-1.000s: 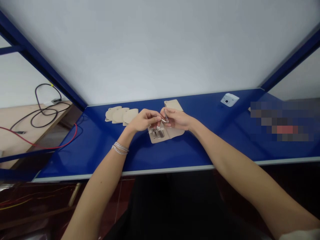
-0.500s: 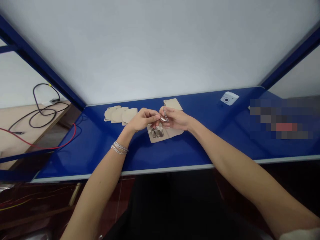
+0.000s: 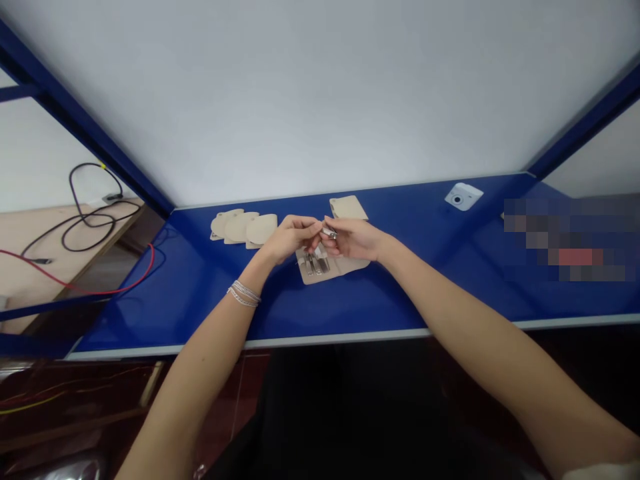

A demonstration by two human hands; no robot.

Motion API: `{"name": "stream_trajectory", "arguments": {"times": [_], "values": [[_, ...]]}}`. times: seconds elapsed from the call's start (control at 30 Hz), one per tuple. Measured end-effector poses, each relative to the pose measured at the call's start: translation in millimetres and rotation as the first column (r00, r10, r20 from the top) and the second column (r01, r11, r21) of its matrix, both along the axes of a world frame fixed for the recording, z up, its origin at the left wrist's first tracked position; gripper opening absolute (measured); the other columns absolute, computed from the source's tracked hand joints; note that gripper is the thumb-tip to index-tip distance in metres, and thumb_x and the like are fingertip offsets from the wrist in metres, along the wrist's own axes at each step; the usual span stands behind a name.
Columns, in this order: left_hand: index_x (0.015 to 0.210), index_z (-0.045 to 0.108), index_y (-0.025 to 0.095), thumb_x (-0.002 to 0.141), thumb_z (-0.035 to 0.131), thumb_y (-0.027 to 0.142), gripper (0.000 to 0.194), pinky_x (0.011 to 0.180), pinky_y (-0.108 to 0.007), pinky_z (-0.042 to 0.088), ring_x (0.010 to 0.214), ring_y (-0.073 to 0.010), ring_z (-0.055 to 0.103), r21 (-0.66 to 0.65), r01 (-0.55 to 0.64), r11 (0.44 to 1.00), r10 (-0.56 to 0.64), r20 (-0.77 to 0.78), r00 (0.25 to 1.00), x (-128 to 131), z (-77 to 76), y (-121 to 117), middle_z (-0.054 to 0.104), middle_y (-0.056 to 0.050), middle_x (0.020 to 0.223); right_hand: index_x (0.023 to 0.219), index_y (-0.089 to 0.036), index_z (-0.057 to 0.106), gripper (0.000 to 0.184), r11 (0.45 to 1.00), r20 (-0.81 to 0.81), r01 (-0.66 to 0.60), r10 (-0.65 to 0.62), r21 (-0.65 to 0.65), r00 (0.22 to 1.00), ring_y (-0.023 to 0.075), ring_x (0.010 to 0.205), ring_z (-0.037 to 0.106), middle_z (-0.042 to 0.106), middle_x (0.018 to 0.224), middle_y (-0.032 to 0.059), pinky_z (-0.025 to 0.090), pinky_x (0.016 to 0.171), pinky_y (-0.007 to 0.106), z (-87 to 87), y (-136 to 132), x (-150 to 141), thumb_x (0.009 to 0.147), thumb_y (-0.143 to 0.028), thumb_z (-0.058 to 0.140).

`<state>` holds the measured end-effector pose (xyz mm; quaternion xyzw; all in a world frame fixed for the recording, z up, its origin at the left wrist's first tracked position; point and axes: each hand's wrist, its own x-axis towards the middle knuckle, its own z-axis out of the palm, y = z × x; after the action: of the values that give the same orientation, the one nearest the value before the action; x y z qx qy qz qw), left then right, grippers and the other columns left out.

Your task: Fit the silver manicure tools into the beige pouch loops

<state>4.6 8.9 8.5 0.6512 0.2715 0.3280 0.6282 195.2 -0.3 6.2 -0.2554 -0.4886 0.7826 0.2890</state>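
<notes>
Over the middle of the blue table, my left hand point(image 3: 295, 239) and my right hand point(image 3: 356, 239) meet at a small shiny nail clipper point(image 3: 331, 233). My right fingers are closed around it, while my left thumb and fingertips pinch at its left end. Part of the clipper is hidden by the fingers. Below them lies an opened beige case point(image 3: 313, 279), its left half holding several metal grooming tools point(image 3: 316, 265). A closed beige case point(image 3: 349, 208) sits just behind my right hand.
Several beige cases point(image 3: 263, 230) overlap in a row left of my hands. A white camera-like object point(image 3: 463, 197) lies at the back right. A blurred patch point(image 3: 575, 243) covers the right end. Black cables point(image 3: 83, 220) and a red cable point(image 3: 135, 285) run at the left.
The clipper's lever, spread out at an angle before, now appears folded against its body. Both hands stay in nearly the same place; the view has shifted slightly.
</notes>
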Motion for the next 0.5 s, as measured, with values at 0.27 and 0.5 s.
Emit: {"name": "stream_trajectory", "arguments": {"times": [0.27, 0.5], "values": [[0.071, 0.066, 0.009, 0.077, 0.071, 0.045, 0.036, 0.047, -0.021, 0.037, 0.044, -0.0077, 0.047, -0.009, -0.072, 0.997, 0.071, -0.056, 0.996, 7.0, 1.0, -3.5, 0.054, -0.001, 0.051, 0.067, -0.017, 0.042, 0.039, 0.997, 0.117, -0.012, 0.021, -0.075, 0.993, 0.0096, 0.043, 0.042, 0.041, 0.055, -0.0014, 0.033, 0.042, 0.02, 0.8, 0.1, -2.7, 0.099, -0.038, 0.033], [0.067, 0.065, 0.01, 0.077, 0.07, 0.045, 0.037, 0.044, -0.021, 0.033, 0.042, -0.0075, 0.045, 0.069, -0.076, 0.995, 0.085, -0.128, 0.988, 9.6, 3.0, -6.9, 0.052, 0.0, 0.048, 0.065, -0.018, 0.038, 0.039, 0.993, 0.173, 0.014, 0.007, -0.117, 0.985, 0.0074, 0.036, 0.035, 0.036, 0.048, -0.0036, 0.027, 0.034, 0.017, -2.7, 0.1, -6.6, 0.098, -0.038, 0.034]]}}
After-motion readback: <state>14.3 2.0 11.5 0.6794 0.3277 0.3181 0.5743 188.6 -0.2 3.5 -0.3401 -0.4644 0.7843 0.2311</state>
